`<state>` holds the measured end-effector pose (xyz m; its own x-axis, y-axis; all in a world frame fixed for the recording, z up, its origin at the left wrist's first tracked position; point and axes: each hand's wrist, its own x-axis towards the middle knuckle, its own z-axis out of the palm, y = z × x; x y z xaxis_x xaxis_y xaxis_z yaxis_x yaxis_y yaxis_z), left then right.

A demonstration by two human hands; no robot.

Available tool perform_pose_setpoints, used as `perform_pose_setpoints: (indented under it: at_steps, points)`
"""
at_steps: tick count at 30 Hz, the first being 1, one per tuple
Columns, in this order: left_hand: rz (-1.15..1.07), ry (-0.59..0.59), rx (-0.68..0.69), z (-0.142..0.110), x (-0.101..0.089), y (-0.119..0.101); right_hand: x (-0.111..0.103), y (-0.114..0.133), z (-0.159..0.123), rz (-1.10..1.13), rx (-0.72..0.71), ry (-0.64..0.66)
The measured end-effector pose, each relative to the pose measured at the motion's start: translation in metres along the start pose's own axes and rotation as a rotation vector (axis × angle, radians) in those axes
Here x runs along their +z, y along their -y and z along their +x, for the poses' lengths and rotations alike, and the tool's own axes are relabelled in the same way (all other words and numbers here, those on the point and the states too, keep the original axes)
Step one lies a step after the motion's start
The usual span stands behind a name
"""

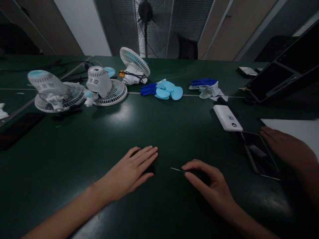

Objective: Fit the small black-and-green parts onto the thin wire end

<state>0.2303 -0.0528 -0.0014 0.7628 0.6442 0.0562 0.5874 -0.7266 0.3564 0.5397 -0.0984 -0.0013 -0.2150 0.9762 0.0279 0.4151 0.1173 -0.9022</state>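
My left hand (pixel 131 170) lies palm down on the dark green table (pixel 119 139), its fingers stretched to the right and the thumb apart. To its right, my right hand (pixel 211 186) has thumb and index finger pinched on the end of a thin, shiny metal shaft (pixel 176 169). That shaft points left toward my left hand, close to the tabletop. A dark greenish end shows at the fingertips; most of it is hidden, so its exact kind is unclear. A dark patch under my left fingers may be shadow.
Small white fans (pixel 99 81) stand at the back left. A light blue fan blade (pixel 169 90) lies beside blue-and-white gloves (pixel 149 89). On the right are a white power bank (pixel 227 117), a phone (pixel 260 154), another person's hand (pixel 289 146) and a black rack (pixel 286 66).
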Motion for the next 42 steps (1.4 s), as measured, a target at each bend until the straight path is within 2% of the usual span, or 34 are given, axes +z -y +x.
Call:
perform_pose_setpoints:
  at_steps: [2,8,10,12,14,17,22,27,32,34,37,42]
  points:
    - [0.053,-0.009,-0.118,-0.02,-0.01,0.027,-0.001,-0.001,0.0,0.002,0.007,0.017]
    - [0.147,-0.11,-0.607,-0.092,-0.05,0.118,-0.001,-0.003,-0.001,0.006,0.01,0.044]
    - [0.174,-0.127,-0.734,-0.109,-0.06,0.138,-0.001,-0.003,-0.001,-0.001,0.019,0.053]
    - [0.192,-0.144,-0.832,-0.119,-0.066,0.148,-0.001,-0.003,-0.001,-0.015,0.029,0.059]
    - [0.195,-0.144,-0.88,-0.122,-0.069,0.15,-0.001,-0.004,-0.001,-0.023,0.036,0.063]
    - [0.184,-0.13,-0.878,-0.12,-0.071,0.146,-0.001,-0.005,-0.001,-0.03,0.037,0.058]
    - [0.206,-0.209,-0.972,-0.128,-0.074,0.149,-0.001,-0.005,-0.002,-0.034,0.027,0.053]
    - [0.278,-0.241,-0.962,-0.144,-0.08,0.154,0.0,-0.003,-0.001,-0.017,0.021,0.06]
    - [0.273,-0.265,-0.954,-0.146,-0.085,0.147,0.0,-0.002,-0.001,-0.021,0.041,0.066]
    - [0.269,-0.301,-0.987,-0.145,-0.084,0.143,-0.001,-0.001,-0.001,-0.018,0.046,0.07]
    - [0.188,-0.42,-1.054,-0.139,-0.081,0.134,-0.001,-0.001,-0.001,-0.015,0.052,0.081]
    - [0.09,-0.546,-1.084,-0.117,-0.076,0.113,0.0,-0.003,-0.001,-0.019,0.049,0.081]
